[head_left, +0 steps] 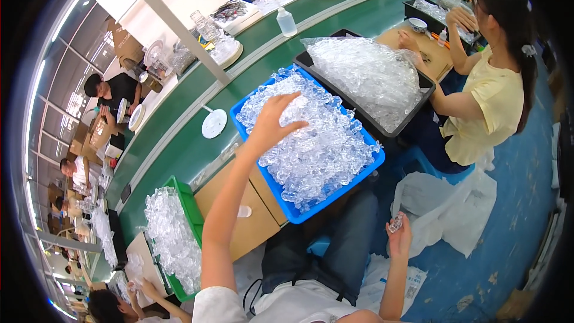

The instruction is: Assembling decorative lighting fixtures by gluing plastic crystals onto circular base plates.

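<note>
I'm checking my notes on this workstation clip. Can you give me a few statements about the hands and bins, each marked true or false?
1. The left hand rests on clear plastic pieces in the blue bin. True.
2. The right hand is empty. False: it holds a small clear piece.
3. The green bin holds red parts. False: it holds clear pieces too.
4. A black bin lies beyond the blue bin. True.
5. The neighbour in the yellow shirt stands. False: that person sits.

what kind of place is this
Likely a factory assembly line: a long green conveyor belt, bins such as the blue bin heaped with clear plastic parts, and several seated workers. The left hand reaches into it.
</note>
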### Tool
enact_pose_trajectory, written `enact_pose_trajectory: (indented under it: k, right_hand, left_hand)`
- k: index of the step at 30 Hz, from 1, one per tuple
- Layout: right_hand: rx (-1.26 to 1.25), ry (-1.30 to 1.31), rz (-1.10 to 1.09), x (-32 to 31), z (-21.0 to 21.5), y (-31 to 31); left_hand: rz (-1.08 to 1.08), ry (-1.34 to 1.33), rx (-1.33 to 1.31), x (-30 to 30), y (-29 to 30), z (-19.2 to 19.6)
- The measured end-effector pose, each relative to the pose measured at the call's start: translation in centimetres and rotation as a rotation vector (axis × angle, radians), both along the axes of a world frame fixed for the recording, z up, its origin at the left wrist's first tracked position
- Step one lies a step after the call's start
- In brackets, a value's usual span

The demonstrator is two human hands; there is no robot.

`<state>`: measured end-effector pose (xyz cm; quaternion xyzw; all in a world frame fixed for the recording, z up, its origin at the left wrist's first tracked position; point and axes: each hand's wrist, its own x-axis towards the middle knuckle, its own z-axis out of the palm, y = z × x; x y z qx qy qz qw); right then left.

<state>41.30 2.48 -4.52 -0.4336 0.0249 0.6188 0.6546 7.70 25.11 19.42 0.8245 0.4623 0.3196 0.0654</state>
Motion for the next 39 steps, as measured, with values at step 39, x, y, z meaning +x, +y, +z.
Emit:
enact_pose_trajectory:
  k: [39]
  right_hand:
    - [0.188, -0.665, 0.320, -0.5, 5.6, 14.6]
  left_hand:
    - [0.736, -0.323, -0.158, -32.7, 5.1, -10.6]
